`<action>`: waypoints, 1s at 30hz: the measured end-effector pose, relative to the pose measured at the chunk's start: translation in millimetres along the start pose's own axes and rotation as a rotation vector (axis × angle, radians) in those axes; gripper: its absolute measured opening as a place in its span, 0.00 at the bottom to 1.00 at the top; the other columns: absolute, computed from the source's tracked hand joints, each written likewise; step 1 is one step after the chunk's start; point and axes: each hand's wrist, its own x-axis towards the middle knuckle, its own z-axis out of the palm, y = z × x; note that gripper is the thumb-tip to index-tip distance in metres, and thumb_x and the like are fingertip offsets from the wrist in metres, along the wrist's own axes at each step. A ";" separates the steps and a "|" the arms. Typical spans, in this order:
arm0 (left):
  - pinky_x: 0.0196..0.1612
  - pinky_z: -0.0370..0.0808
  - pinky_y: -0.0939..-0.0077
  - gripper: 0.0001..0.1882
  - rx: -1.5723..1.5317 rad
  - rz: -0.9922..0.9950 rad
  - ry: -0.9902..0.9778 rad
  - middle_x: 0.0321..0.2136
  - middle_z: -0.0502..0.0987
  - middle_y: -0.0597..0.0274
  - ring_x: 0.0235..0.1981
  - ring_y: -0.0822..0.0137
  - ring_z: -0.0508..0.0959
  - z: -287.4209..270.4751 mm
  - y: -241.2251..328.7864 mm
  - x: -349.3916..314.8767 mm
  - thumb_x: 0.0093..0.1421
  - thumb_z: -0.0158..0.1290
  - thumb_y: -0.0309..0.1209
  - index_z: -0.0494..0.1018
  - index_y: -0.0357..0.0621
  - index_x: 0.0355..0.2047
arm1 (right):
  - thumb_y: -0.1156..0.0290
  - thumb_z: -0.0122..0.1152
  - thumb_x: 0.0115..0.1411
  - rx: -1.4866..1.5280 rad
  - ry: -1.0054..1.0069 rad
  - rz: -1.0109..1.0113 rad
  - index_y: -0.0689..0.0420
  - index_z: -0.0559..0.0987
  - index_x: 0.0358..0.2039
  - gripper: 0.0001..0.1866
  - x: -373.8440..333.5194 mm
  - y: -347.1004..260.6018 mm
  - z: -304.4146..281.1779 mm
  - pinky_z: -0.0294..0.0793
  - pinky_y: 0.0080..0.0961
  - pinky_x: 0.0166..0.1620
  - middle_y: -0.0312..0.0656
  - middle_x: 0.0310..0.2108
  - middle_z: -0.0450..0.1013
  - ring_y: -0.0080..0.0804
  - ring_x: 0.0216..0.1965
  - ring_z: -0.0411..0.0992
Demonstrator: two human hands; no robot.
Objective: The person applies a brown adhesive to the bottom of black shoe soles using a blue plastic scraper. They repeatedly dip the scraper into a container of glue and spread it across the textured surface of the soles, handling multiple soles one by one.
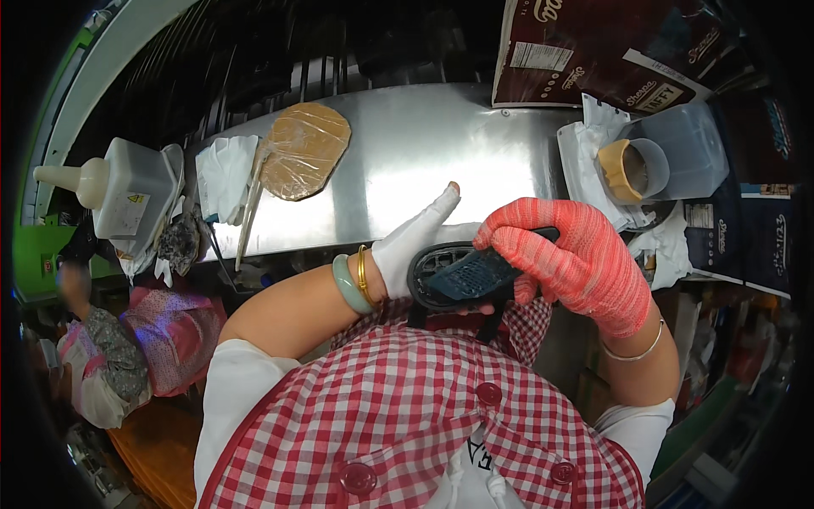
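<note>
Close to my body I hold a black shoe sole (419, 273), its hollow, ribbed inner side facing up. My left hand (413, 246), in a white glove, supports it from the far side; the thumb sticks out away from me and the other fingers are mostly hidden behind the sole. My right hand (577, 259), in a red knitted glove, is closed at the sole's right end. Its thumb and forefinger pinch a dark blue, mesh-patterned piece (475, 275) that lies tilted over the sole's cavity.
Beyond my hands is a metal worktop (424, 136). A plastic-wrapped brown disc (305, 151), white cloths (227, 174) and a white nozzle bottle (127, 191) are at left. A clear container (691, 153) and dark red cartons (585, 59) stand at right. Another person (110, 356) sits at far left.
</note>
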 end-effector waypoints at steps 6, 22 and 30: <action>0.30 0.80 0.63 0.51 0.082 -0.075 -0.124 0.45 0.73 0.42 0.33 0.46 0.80 -16.3 1.1 -0.8 0.54 0.19 0.72 0.57 0.43 0.60 | 0.64 0.54 0.60 0.068 -0.065 0.026 0.63 0.78 0.38 0.15 5.5 -4.9 6.0 0.70 0.15 0.24 0.42 0.24 0.76 0.19 0.18 0.70; 0.25 0.81 0.64 0.52 0.135 -0.098 -0.124 0.42 0.73 0.34 0.28 0.48 0.80 -38.0 10.7 -2.4 0.56 0.22 0.69 0.56 0.28 0.58 | 0.70 0.57 0.56 0.069 0.045 -0.032 0.60 0.80 0.35 0.09 -18.6 44.2 -18.8 0.69 0.15 0.25 0.37 0.27 0.76 0.19 0.21 0.70; 0.52 0.72 0.61 0.28 0.007 0.526 -0.150 0.56 0.63 0.46 0.51 0.57 0.72 -11.9 41.3 -22.5 0.63 0.44 0.33 0.53 0.32 0.60 | 0.58 0.53 0.63 0.358 0.784 -0.552 0.62 0.76 0.39 0.18 -56.3 81.4 -70.1 0.65 0.08 0.21 0.40 0.33 0.76 0.16 0.21 0.70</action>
